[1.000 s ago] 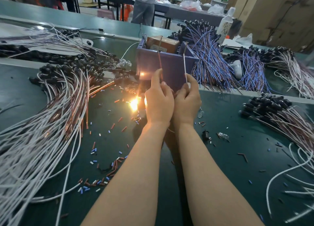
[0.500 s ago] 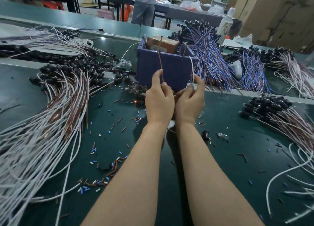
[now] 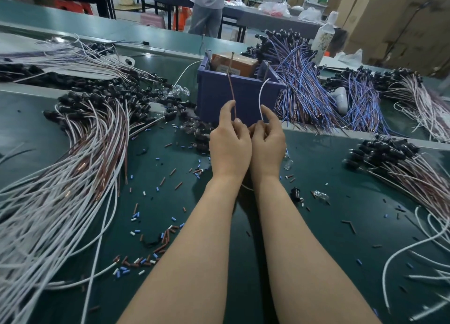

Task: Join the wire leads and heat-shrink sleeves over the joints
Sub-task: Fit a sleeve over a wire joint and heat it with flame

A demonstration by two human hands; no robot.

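Note:
My left hand pinches a thin brown wire lead that stands up in front of the blue bin. My right hand sits close beside it and pinches a white wire lead that curves upward. Both hands hover over the green mat, fingertips almost touching. What lies between the palms is hidden. Loose heat-shrink sleeves in brown, blue and white are scattered on the mat below left.
A blue plastic bin with a cardboard box stands just behind my hands. Large bundles of white and brown wires fill the left, blue and brown bundles the back right, more wires the right. A person stands far behind.
The bright flame glow at the left of my hands one second ago has gone out. My right hand has opened slightly and the white lead now bends more to the right.

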